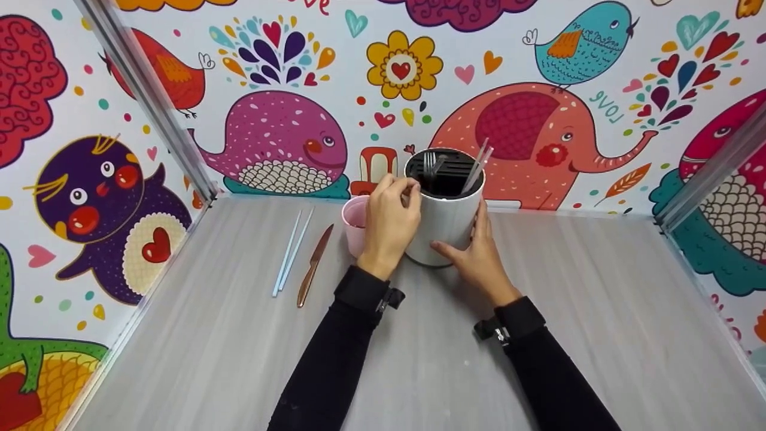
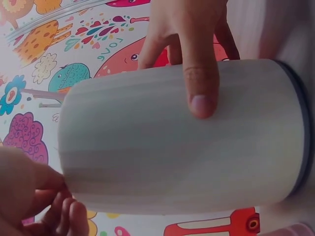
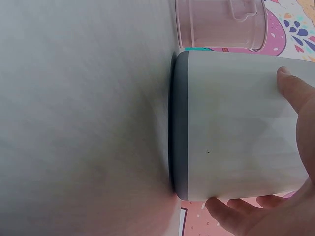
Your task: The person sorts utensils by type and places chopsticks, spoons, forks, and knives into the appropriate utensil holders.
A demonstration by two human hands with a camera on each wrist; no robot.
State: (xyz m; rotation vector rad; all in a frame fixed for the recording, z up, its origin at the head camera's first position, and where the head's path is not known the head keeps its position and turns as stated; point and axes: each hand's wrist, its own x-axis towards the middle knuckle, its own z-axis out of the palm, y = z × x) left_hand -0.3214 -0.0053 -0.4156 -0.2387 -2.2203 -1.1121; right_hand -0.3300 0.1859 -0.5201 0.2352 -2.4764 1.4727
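A tall white utensil holder (image 1: 446, 224) with a black slotted insert (image 1: 458, 164) stands upright on the table. A fork (image 1: 429, 164) and clear sticks (image 1: 477, 164) poke up out of it. My right hand (image 1: 479, 260) grips its right side low down, with the thumb (image 2: 201, 93) on the front and the other fingers around the far side. My left hand (image 1: 392, 221) is at the rim on the left, its fingers curled and apparently pinching the edge; the exact contact is partly hidden. Behind the left hand stands a pink cup (image 1: 354, 230).
Left of the cup lie two pale blue sticks (image 1: 293, 254) like chopsticks and a copper-coloured knife (image 1: 314, 269) on the grey table (image 1: 239, 359). Patterned walls (image 1: 287, 131) border the table at the back and sides, with metal corner posts (image 1: 149, 96).
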